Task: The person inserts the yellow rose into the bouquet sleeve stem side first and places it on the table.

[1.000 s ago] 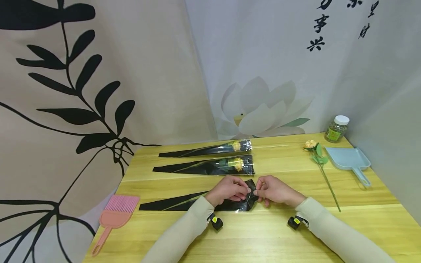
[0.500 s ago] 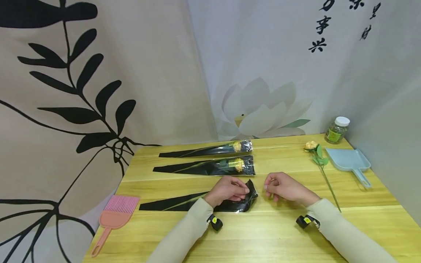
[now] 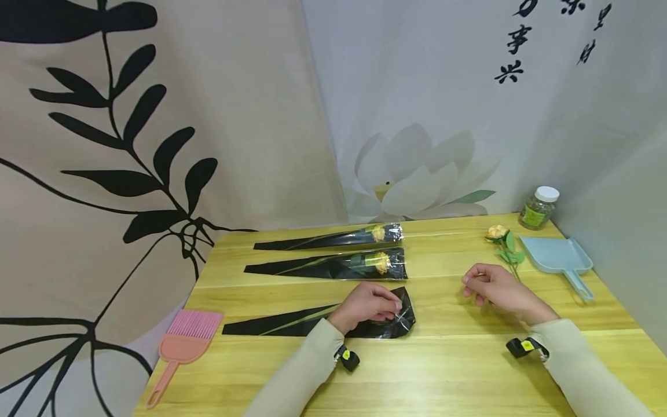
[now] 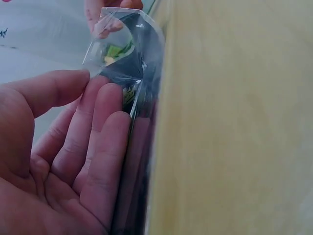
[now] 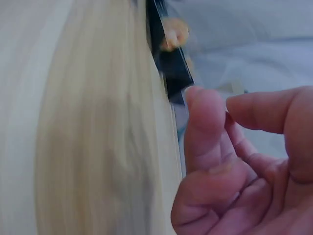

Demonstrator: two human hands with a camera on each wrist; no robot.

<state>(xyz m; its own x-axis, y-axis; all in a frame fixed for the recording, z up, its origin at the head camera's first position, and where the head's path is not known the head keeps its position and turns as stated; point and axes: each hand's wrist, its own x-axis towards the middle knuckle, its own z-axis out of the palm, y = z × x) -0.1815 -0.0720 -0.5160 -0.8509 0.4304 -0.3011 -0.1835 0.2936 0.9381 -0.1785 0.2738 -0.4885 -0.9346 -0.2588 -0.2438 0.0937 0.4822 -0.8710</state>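
My left hand (image 3: 369, 306) is over the mouth end of a black flower sleeve (image 3: 302, 323) lying nearest on the table. Its thumb and index finger pinch the clear film edge of that wrapping sleeve, and the film (image 4: 93, 46) stands up, parted from the black back. My right hand (image 3: 502, 292) holds nothing; its fingers are loosely curled above the table. Just beyond it lies a single yellow rose (image 3: 497, 233) with green leaves, its lower stem hidden by the hand.
Two sleeves with yellow roses inside, a far one (image 3: 333, 237) and a nearer one (image 3: 328, 264), lie behind. At right are a blue dustpan (image 3: 557, 255) and a lidded jar (image 3: 538, 208). A pink brush (image 3: 184, 341) lies at the left edge of the wooden table (image 3: 443, 370).
My right hand has let go of the sleeve's mouth and moved right toward the loose rose. The left hand stays at the sleeve, whose mouth end has shifted slightly and spread.
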